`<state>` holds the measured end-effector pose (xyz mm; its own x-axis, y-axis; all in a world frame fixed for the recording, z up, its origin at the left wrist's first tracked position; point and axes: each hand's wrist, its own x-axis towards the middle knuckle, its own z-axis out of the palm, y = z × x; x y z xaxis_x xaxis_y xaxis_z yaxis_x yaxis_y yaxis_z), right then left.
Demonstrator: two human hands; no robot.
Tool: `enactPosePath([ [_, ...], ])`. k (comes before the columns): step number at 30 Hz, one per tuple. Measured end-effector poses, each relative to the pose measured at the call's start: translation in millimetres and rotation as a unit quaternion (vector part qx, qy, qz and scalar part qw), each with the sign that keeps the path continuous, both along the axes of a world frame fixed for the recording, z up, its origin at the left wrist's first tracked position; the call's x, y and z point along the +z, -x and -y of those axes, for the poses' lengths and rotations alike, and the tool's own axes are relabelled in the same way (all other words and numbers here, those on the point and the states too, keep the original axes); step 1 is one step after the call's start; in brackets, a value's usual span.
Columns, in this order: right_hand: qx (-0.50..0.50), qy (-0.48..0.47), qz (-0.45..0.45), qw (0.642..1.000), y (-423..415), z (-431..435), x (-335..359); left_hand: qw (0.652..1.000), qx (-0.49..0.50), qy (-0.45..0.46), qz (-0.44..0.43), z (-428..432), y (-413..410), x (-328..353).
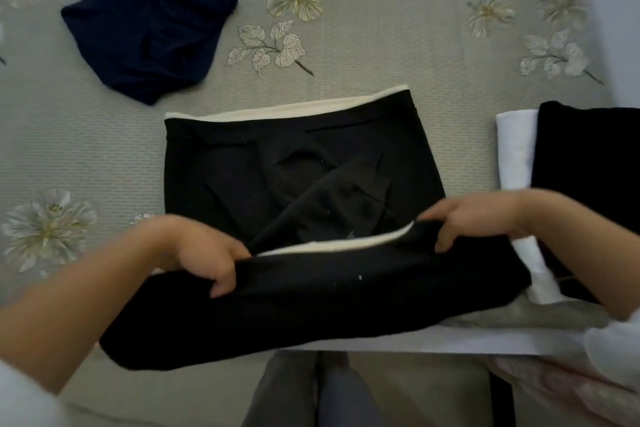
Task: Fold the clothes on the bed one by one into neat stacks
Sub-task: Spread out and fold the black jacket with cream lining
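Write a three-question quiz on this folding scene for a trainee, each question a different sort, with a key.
1. True or false: the left hand and the right hand both grip the near edge of the black garment.
2. Where does the navy garment lie? A) far left B) far right C) nearest the person
3. Fill in: the folded white cloth lies to the ___ of the black garment.
Key: 1 true; 2 A; 3 right.
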<state>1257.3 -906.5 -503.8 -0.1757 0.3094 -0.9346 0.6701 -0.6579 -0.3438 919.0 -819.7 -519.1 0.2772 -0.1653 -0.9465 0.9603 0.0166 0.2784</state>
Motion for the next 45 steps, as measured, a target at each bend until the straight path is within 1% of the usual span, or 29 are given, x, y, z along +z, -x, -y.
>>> enactPosePath([
  [2, 0.050, -0.082, 0.057, 0.994, -5, -33, 2, 0.999, 0.011, -0.039, 0.021, -34, -1, 8],
  [4, 0.102, -0.165, 0.107, 0.975, -9, -63, -1, 0.993, 0.006, -0.115, 0.037, -64, -1, 13],
  [7, 0.127, -0.264, 0.156, 0.943, -13, -97, -12, 0.971, -0.011, -0.236, 0.044, -100, 0, 11],
  [8, 0.124, -0.299, 0.175, 0.930, -15, -105, -17, 0.957, -0.023, -0.287, 0.040, -109, 1, 7],
  [10, 0.083, -0.367, 0.198, 0.905, -17, -117, -28, 0.924, -0.027, -0.380, 0.039, -124, 4, -2],
  [12, 0.018, -0.413, 0.225, 0.883, -19, -128, -41, 0.896, 0.010, -0.441, 0.052, -138, 8, -12],
  [14, -0.017, -0.432, 0.267, 0.861, -18, -141, -56, 0.860, 0.031, -0.507, 0.046, -148, 10, -24],
  [17, -0.022, -0.435, 0.332, 0.837, -10, -157, -81, 0.786, 0.030, -0.617, 0.013, -153, 7, -48],
  [20, -0.045, -0.434, 0.384, 0.814, -3, -169, -108, 0.718, 0.057, -0.693, 0.037, -148, 3, -74],
  [22, -0.044, -0.422, 0.416, 0.804, 2, -172, -124, 0.686, 0.092, -0.720, 0.050, -145, 2, -89],
  [23, -0.042, -0.412, 0.428, 0.803, 4, -173, -130, 0.680, 0.111, -0.724, 0.049, -143, 0, -94],
  [24, -0.045, -0.401, 0.434, 0.806, 6, -175, -134, 0.677, 0.131, -0.722, 0.044, -141, -4, -99],
  [26, -0.083, -0.399, 0.416, 0.813, 13, -179, -134, 0.675, 0.161, -0.718, 0.052, -134, -13, -102],
  [28, -0.124, -0.450, 0.362, 0.807, 28, -175, -125, 0.679, 0.145, -0.709, 0.124, -117, -26, -100],
  [29, -0.112, -0.497, 0.323, 0.798, 40, -167, -120, 0.690, 0.114, -0.695, 0.170, -105, -33, -99],
  [30, -0.073, -0.535, 0.282, 0.793, 55, -155, -115, 0.704, 0.071, -0.676, 0.205, -92, -40, -99],
  [31, -0.008, -0.553, 0.252, 0.794, 69, -141, -114, 0.722, 0.026, -0.656, 0.217, -81, -45, -103],
  [32, 0.071, -0.544, 0.238, 0.801, 80, -127, -116, 0.741, -0.008, -0.639, 0.205, -74, -48, -109],
  [33, 0.138, -0.511, 0.243, 0.813, 84, -118, -122, 0.757, -0.021, -0.629, 0.174, -72, -47, -118],
  [34, 0.174, -0.467, 0.262, 0.826, 81, -114, -130, 0.769, -0.015, -0.624, 0.136, -75, -45, -128],
  [36, 0.157, -0.392, 0.308, 0.852, 66, -121, -149, 0.783, 0.008, -0.618, 0.076, -85, -38, -146],
  [38, 0.122, -0.365, 0.338, 0.859, 56, -130, -162, 0.788, 0.018, -0.613, 0.061, -90, -33, -157],
  [41, 0.118, -0.341, 0.343, 0.867, 59, -135, -166, 0.798, 0.019, -0.600, 0.061, -89, -34, -157],
  [43, 0.107, -0.335, 0.332, 0.875, 65, -135, -156, 0.810, 0.036, -0.583, 0.054, -89, -38, -151],
  [44, 0.103, -0.346, 0.329, 0.873, 70, -132, -149, 0.815, 0.054, -0.575, 0.052, -88, -40, -146],
  [45, 0.109, -0.375, 0.326, 0.861, 77, -127, -142, 0.816, 0.078, -0.571, 0.054, -84, -42, -141],
])
